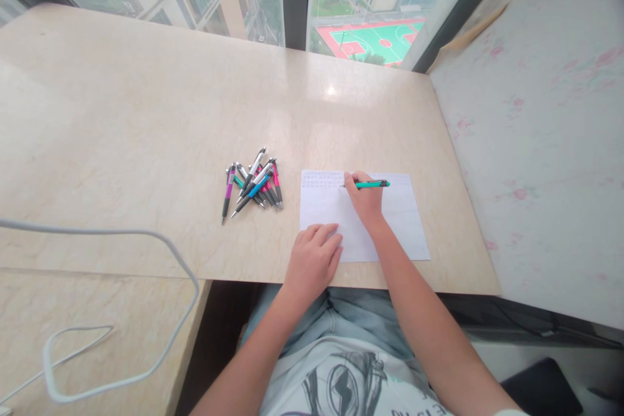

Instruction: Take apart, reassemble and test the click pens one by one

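Observation:
A white sheet of paper (pixel 361 227) lies on the stone-like counter, with rows of small handwriting across its top. My right hand (pixel 364 198) grips a green pen (pixel 373 184), its tip touching the paper at the end of a written row. Flat on the sheet's lower left corner rests my left hand (pixel 314 259), fingers stretched out and holding nothing. To the left of the paper is a loose pile of several pens, among them a purple pen (pixel 229 192), a blue pen (pixel 253 193) and a silver-white one (pixel 254 166).
The pale counter (pixel 146 123) runs back to a dark-framed window (pixel 295 0). On the right stands a wall with flowered paper (pixel 541 143). A white cable (pixel 121 232) loops over the near left. Below the counter's front edge are my legs.

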Action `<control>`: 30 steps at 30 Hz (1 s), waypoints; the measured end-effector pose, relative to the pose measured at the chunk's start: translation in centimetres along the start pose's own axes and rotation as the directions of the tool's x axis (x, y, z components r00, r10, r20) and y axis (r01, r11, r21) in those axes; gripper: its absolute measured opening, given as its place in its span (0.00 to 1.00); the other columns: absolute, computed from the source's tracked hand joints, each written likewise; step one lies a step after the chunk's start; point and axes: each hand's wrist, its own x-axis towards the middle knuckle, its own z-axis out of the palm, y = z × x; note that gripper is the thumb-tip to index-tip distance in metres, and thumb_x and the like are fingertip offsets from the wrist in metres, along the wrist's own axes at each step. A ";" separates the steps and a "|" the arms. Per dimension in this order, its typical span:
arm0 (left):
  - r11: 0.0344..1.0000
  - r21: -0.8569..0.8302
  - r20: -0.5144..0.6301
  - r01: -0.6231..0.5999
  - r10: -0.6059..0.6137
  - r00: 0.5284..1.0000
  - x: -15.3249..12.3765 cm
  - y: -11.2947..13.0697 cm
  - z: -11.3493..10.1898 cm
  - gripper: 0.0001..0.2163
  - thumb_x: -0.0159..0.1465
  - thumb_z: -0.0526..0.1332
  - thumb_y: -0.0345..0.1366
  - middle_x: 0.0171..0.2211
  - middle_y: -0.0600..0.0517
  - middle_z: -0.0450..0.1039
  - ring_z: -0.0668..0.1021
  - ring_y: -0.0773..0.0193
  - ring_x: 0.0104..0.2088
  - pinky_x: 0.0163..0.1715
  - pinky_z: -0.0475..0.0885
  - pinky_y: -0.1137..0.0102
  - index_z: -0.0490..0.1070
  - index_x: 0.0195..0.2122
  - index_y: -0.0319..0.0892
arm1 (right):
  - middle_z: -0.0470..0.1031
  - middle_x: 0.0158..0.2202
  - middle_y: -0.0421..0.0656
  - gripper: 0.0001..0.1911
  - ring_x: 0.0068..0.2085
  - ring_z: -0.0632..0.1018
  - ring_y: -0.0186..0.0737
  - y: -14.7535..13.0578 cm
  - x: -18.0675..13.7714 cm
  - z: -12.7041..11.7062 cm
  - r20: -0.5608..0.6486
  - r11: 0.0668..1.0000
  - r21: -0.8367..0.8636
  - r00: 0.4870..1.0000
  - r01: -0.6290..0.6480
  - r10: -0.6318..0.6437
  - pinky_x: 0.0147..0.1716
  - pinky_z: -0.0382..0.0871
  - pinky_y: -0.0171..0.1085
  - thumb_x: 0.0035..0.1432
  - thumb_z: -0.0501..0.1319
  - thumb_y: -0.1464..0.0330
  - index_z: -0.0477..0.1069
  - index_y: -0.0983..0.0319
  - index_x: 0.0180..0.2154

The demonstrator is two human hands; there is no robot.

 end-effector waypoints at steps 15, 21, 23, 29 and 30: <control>1.000 -0.012 -0.001 0.007 -0.007 1.000 0.0 -0.1 0.2 0.09 0.68 0.55 0.34 0.54 0.48 0.72 0.71 0.52 0.51 0.49 0.68 0.55 0.72 0.46 0.46 | 0.58 0.18 0.34 0.19 0.22 0.60 0.31 0.3 0.0 0.1 -0.012 1.000 -0.026 1.000 -0.006 0.005 0.23 0.53 0.33 0.62 0.55 0.61 0.57 0.59 0.21; 1.000 -0.002 -0.001 0.005 -0.005 1.000 0.0 -0.1 0.2 0.09 0.68 0.55 0.34 0.55 0.49 0.72 0.71 0.53 0.51 0.49 0.68 0.55 0.72 0.46 0.45 | 0.58 0.18 0.34 0.19 0.22 0.61 0.31 0.2 0.0 0.1 -0.006 0.999 -0.035 1.000 0.007 -0.007 0.23 0.54 0.33 0.62 0.55 0.61 0.57 0.59 0.21; 1.000 -0.003 0.003 0.007 -0.007 1.000 0.0 -0.1 0.2 0.09 0.68 0.55 0.34 0.55 0.49 0.72 0.71 0.53 0.51 0.49 0.68 0.55 0.72 0.46 0.45 | 0.58 0.18 0.34 0.19 0.21 0.61 0.31 0.3 0.0 0.1 -0.010 0.999 -0.037 1.000 0.009 -0.010 0.23 0.53 0.33 0.62 0.55 0.61 0.57 0.59 0.21; 1.000 -0.003 0.007 0.008 -0.008 1.000 0.0 -0.1 0.2 0.09 0.68 0.55 0.34 0.55 0.49 0.72 0.71 0.53 0.51 0.50 0.68 0.55 0.72 0.46 0.45 | 0.59 0.17 0.34 0.19 0.21 0.61 0.31 0.3 0.0 0.0 -0.028 1.000 -0.028 1.000 0.002 -0.002 0.23 0.54 0.33 0.62 0.55 0.61 0.58 0.59 0.20; 1.000 -0.002 0.006 0.009 -0.009 1.000 0.0 -0.1 0.2 0.09 0.68 0.55 0.34 0.55 0.49 0.72 0.71 0.53 0.51 0.50 0.68 0.55 0.72 0.46 0.45 | 0.59 0.17 0.34 0.19 0.21 0.61 0.31 0.3 0.0 0.1 -0.025 0.999 -0.033 1.000 0.002 -0.003 0.23 0.54 0.33 0.62 0.55 0.61 0.58 0.59 0.20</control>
